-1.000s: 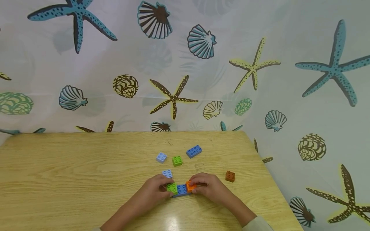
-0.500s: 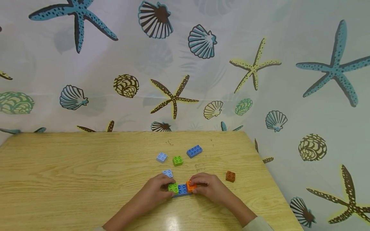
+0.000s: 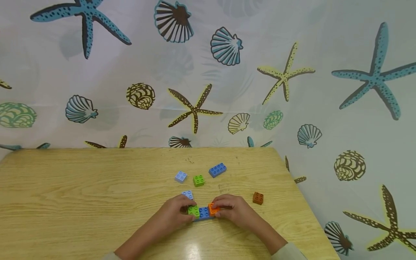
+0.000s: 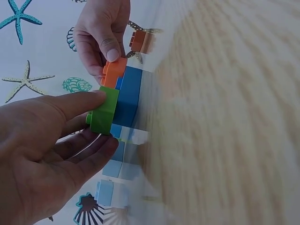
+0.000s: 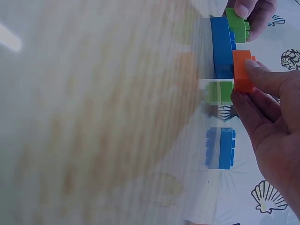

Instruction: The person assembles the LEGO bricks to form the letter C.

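My left hand point(image 3: 171, 213) pinches a green toy building brick point(image 3: 193, 211) between thumb and fingers. It sits at the left end of a longer blue brick point(image 3: 203, 212) lying on the table. At the blue brick's right end, my right hand point(image 3: 233, 210) pinches an orange brick point(image 3: 213, 209). A row of bare blue studs shows between the two small bricks. In the left wrist view the green brick point(image 4: 104, 111) and orange brick point(image 4: 114, 73) stand against the blue brick's point(image 4: 129, 97) studded side. Just behind my left fingers is a light blue brick point(image 3: 187, 194), partly covered.
Behind the hands lie another light blue brick point(image 3: 181, 176), a second green brick point(image 3: 199, 180) and a long blue brick point(image 3: 217, 170). A brown brick point(image 3: 258, 198) rests to the right. The wooden table point(image 3: 81, 195) meets a shell-patterned cloth point(image 3: 146, 126) at its back edge.
Both hands stay on the same bricks and hardly move. The whole head view shifts very slightly; the loose bricks keep their places.
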Demonstrator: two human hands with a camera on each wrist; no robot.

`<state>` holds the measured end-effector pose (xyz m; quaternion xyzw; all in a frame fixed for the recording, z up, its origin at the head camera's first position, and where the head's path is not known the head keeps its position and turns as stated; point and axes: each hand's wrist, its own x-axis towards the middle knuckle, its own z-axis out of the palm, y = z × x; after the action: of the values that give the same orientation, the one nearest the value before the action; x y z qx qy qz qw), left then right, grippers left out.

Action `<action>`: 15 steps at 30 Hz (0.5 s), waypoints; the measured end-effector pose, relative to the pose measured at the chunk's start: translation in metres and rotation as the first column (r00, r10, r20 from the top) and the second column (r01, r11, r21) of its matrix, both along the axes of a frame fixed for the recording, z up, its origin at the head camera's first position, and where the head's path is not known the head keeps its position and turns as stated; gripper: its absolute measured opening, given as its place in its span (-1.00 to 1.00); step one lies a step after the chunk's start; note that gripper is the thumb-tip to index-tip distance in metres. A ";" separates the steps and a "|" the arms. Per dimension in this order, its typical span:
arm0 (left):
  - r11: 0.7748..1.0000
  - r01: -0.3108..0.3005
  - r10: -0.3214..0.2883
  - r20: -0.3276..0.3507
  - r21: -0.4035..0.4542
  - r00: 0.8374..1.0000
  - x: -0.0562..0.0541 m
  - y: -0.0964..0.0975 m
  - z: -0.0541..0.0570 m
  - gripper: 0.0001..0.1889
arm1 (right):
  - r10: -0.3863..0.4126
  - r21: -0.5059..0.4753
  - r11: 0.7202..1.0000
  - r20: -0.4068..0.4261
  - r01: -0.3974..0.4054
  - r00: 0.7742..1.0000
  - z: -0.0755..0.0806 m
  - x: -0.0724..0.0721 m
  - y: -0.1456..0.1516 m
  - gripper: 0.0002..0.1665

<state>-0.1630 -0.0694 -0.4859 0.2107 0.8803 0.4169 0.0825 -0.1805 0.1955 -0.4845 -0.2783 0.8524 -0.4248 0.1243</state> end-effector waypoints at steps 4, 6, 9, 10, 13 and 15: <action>1.000 0.006 -0.006 -0.002 -0.022 1.000 -0.001 0.001 0.001 -0.65 | -0.004 0.004 1.000 0.000 0.004 1.000 0.000 0.000 0.000 -0.79; 0.999 0.004 -0.004 0.005 -0.034 1.000 -0.001 0.002 0.000 -0.64 | -0.008 0.012 1.000 0.001 0.008 1.000 0.000 0.000 0.001 -0.79; 0.999 -0.004 0.004 0.024 -0.037 1.000 -0.001 0.001 -0.002 -0.63 | -0.010 0.015 1.000 0.002 0.010 1.000 0.000 0.000 0.001 -0.79; 1.000 -0.010 0.011 0.038 -0.024 0.999 -0.001 0.000 -0.002 -0.62 | -0.011 0.015 1.000 0.003 0.011 1.000 0.000 0.000 0.001 -0.79; 0.999 -0.044 0.042 0.086 0.029 0.995 -0.002 -0.004 -0.001 -0.62 | -0.009 0.015 1.000 0.001 0.009 1.000 0.000 -0.001 0.000 -0.79; 0.994 -0.090 0.082 0.114 0.069 0.990 -0.002 -0.007 0.001 -0.66 | -0.009 0.015 1.000 0.002 0.009 1.000 0.000 -0.001 0.000 -0.79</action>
<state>-0.1652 -0.0767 -0.4845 0.1519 0.8666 0.4634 0.1056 -0.1813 0.1951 -0.4847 -0.2733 0.8566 -0.4193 0.1252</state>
